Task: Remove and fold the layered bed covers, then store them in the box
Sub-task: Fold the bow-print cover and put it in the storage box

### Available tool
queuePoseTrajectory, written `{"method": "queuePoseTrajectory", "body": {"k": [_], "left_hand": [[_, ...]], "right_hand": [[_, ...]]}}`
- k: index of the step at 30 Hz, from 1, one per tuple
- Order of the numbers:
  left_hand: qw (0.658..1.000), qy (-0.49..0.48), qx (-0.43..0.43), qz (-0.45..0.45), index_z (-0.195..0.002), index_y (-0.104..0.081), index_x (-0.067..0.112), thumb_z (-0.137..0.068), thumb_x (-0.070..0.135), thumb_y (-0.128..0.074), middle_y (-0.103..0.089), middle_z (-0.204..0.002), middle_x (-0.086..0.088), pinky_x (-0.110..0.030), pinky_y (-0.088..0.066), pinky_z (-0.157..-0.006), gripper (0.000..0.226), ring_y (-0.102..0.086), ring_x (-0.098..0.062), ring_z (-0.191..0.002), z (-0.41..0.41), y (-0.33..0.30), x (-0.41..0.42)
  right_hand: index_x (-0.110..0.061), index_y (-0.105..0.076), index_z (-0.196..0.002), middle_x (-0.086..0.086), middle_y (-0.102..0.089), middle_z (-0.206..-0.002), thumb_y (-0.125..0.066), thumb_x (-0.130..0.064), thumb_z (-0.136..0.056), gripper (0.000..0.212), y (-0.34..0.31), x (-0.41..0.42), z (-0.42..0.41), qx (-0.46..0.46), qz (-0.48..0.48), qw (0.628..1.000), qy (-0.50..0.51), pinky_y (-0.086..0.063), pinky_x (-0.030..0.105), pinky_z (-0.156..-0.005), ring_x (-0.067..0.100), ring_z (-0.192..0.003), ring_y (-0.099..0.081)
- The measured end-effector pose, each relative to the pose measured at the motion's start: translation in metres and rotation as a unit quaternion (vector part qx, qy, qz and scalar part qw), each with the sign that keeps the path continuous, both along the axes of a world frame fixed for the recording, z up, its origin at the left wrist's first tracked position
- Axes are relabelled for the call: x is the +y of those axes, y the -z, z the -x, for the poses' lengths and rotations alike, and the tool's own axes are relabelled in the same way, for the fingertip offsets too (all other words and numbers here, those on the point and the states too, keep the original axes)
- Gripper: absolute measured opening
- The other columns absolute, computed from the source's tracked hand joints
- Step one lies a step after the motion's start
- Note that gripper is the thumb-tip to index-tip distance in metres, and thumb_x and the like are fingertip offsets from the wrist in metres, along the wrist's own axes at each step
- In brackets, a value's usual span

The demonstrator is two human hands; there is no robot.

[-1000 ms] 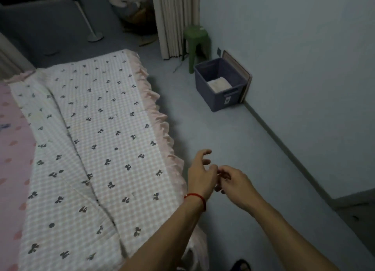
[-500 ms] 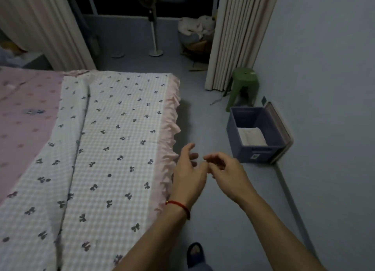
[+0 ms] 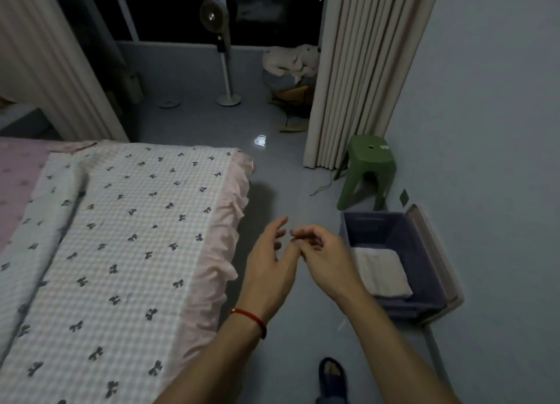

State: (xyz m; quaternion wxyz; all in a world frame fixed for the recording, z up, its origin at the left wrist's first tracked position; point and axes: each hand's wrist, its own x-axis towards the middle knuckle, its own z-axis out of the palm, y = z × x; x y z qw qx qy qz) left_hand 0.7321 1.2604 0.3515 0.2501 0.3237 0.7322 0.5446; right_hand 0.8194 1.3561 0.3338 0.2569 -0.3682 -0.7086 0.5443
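A white checked cover with dark bows and a pink frilled edge (image 3: 136,237) lies spread over the bed at the left. A pink cover (image 3: 15,176) shows under it at the far left. On the floor by the right wall stands a purple box (image 3: 424,267), with a folded white cover (image 3: 381,272) lying in it. My left hand (image 3: 269,267) and my right hand (image 3: 324,258) meet in the air between the bed and the box. Their fingertips touch. The left fingers are relaxed, the right ones loosely curled, and neither hand holds cloth.
A green stool (image 3: 368,170) stands beyond the box beside the curtain (image 3: 357,70). The box lid (image 3: 439,252) leans against the wall. A standing fan (image 3: 225,55) and a pile of laundry (image 3: 291,61) are by the window. My slippered foot (image 3: 331,376) is on the grey floor.
The view has swung up and along the bed, so the window and fan come into sight. Both hands stay together in front of me, nearer the box in the picture.
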Motion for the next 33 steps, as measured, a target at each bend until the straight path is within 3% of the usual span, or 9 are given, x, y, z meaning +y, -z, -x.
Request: {"method": "queuePoseTrajectory", "body": {"k": [4,7,12,18,26,33], "left_hand": [[0.997,-0.051,0.033,0.056,-0.143,-0.05,0.028,-0.092,0.029,-0.062,-0.056,-0.14,0.004,-0.04,-0.05,-0.104,0.052,-0.056,-0.011,-0.122,0.049,-0.001,0.077],[0.987,-0.089,0.087,0.099,-0.142,-0.052,0.025,-0.094,0.022,-0.063,-0.054,-0.143,0.008,-0.031,-0.044,-0.107,0.05,-0.051,-0.004,-0.121,0.091,-0.015,0.126],[0.967,-0.17,0.136,0.134,-0.133,-0.058,0.026,-0.094,0.026,-0.062,-0.059,-0.128,0.013,-0.027,-0.045,-0.096,0.039,-0.053,-0.004,-0.115,0.166,-0.019,0.182],[0.966,-0.223,0.072,0.108,-0.129,-0.058,0.036,-0.093,0.037,-0.065,-0.054,-0.124,0.023,-0.025,-0.044,-0.099,0.037,-0.048,0.001,-0.113,0.287,0.016,0.299],[0.968,-0.214,0.05,0.124,-0.13,-0.06,0.032,-0.093,0.032,-0.064,-0.06,-0.132,0.013,-0.033,-0.045,-0.105,0.037,-0.051,-0.006,-0.116,0.484,0.03,0.464],[0.955,-0.215,0.072,0.193,-0.132,-0.058,0.032,-0.095,0.033,-0.061,-0.059,-0.122,0.018,-0.021,-0.047,-0.094,0.038,-0.055,-0.002,-0.107,0.63,0.038,0.568]], "right_hand": [[-0.032,-0.071,-0.095,-0.012,-0.074,-0.096,-0.067,-0.013,-0.093,0.02,0.006,0.107,0.039,0.011,-0.002,0.999,-0.037,-0.058,0.036,-0.092,0.008,-0.095,-0.07],[-0.035,-0.07,-0.092,-0.014,-0.073,-0.092,-0.067,-0.012,-0.093,0.023,-0.003,0.178,0.076,-0.005,-0.009,0.996,-0.087,-0.056,0.026,-0.085,0.002,-0.089,-0.068],[-0.031,-0.07,-0.101,-0.017,-0.072,-0.098,-0.066,-0.017,-0.094,0.016,-0.011,0.27,0.162,-0.019,-0.046,0.986,-0.158,-0.051,0.016,-0.08,-0.002,-0.09,-0.066],[-0.034,-0.068,-0.106,-0.02,-0.07,-0.101,-0.063,-0.019,-0.096,0.018,0.012,0.386,0.294,-0.069,-0.061,0.965,-0.245,-0.049,0.011,-0.074,-0.007,-0.095,-0.063],[-0.028,-0.069,-0.108,-0.016,-0.07,-0.101,-0.065,-0.02,-0.095,0.016,0.023,0.529,0.476,-0.119,-0.058,0.955,-0.266,-0.054,0.015,-0.074,-0.004,-0.091,-0.064],[-0.026,-0.069,-0.104,-0.02,-0.069,-0.1,-0.064,-0.016,-0.096,0.013,0.048,0.651,0.658,-0.101,-0.036,0.937,-0.334,-0.05,0.007,-0.074,-0.008,-0.09,-0.063]]}}
